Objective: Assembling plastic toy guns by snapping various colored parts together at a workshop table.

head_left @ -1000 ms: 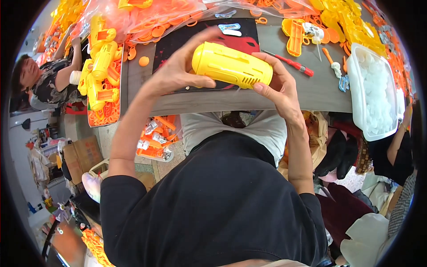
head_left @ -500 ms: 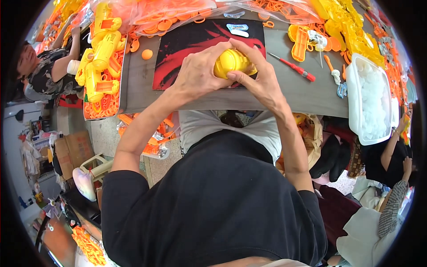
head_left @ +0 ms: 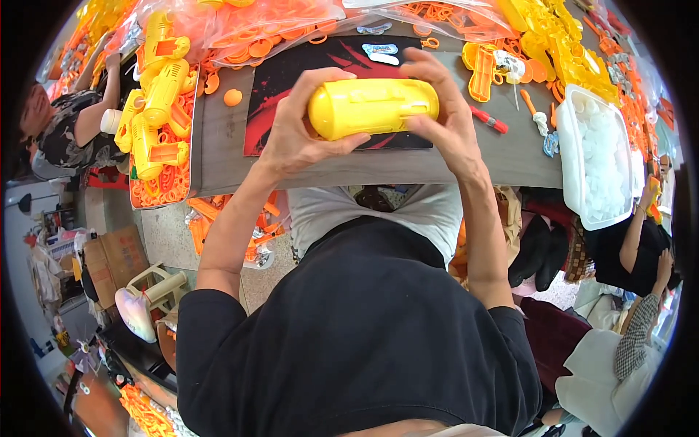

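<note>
The left hand (head_left: 290, 131) clasps the rounded end of the yellow cylinder (head_left: 368, 108), thumb below and fingers over the top. The right hand (head_left: 456, 131) is at the other end, its thumb across the lower side and its fingers spread and raised; I can't tell how firmly it presses. Half a second ago both hands were cupped round the cylinder with an end pointing towards the person; now it lies crosswise between them, long side showing, held up above the black-and-red mat (head_left: 266, 132) and the desk (head_left: 502, 159).

By the desk's near right corner sits a white tub (head_left: 573, 164) of translucent pieces. At the left edge, a box (head_left: 194, 164) of orange parts carries yellow casings (head_left: 162, 95). Further in, right of the mat, the red screwdriver (head_left: 489, 119) has its tip hidden behind the right hand; earlier it showed whole. An orange ball (head_left: 232, 97) rests left of the mat. Stickers (head_left: 381, 52) lie near the mat's far edge, and bagged orange parts (head_left: 273, 36) line the desk's far edge.
</note>
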A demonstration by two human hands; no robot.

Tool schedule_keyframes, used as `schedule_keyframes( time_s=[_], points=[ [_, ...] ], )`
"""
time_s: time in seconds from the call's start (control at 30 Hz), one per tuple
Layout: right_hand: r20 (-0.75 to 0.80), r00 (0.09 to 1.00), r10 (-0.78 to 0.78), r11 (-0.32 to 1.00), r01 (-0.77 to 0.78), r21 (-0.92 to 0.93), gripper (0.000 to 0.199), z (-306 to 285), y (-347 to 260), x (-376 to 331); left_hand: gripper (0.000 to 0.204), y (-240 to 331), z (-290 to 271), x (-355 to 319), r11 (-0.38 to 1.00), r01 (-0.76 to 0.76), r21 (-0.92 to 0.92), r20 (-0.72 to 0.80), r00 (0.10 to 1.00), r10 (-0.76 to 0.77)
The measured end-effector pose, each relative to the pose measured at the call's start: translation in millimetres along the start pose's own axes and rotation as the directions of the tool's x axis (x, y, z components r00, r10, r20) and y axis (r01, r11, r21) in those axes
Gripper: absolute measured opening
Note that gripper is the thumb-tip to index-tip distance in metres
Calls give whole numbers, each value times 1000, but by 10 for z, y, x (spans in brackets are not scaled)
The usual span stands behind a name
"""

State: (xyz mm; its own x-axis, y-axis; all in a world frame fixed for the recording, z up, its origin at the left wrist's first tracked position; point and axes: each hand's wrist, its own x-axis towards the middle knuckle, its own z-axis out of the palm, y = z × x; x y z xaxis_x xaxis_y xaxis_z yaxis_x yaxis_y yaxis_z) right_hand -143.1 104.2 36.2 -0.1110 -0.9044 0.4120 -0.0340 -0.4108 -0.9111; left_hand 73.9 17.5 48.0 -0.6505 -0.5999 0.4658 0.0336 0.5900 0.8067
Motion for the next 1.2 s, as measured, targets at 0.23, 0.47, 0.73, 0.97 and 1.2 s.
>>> schedule_keyframes(
  time_s=[0.23, 0.47, 0.73, 0.97, 1.2],
  points=[
    [-50, 988, 143, 970, -150, -190, 73, -29, -167, -94, 74, -13, -212, 222, 920, -154, 360, 231, 970, 72],
    [-35, 997, -66, 958, 54, -283, 80, -74, -408, -19, 77, 235, -36, 448, 995, 11, 98, 136, 990, -24],
    [-11, 946, 325, 929, -317, 191, 54, -73, -55, -442, 64, -193, -51, 260, 860, 198, -471, 18, 977, -215],
    [-74, 963, 260, 961, -251, 116, 46, -109, 191, -376, 95, -292, -31, 289, 802, 209, -560, 79, 977, -199],
    [-81, 972, 219, 968, -206, 145, 49, -95, 98, -385, 85, -299, 79, 393, 794, 17, -608, 0, 1000, -21]
  ],
)
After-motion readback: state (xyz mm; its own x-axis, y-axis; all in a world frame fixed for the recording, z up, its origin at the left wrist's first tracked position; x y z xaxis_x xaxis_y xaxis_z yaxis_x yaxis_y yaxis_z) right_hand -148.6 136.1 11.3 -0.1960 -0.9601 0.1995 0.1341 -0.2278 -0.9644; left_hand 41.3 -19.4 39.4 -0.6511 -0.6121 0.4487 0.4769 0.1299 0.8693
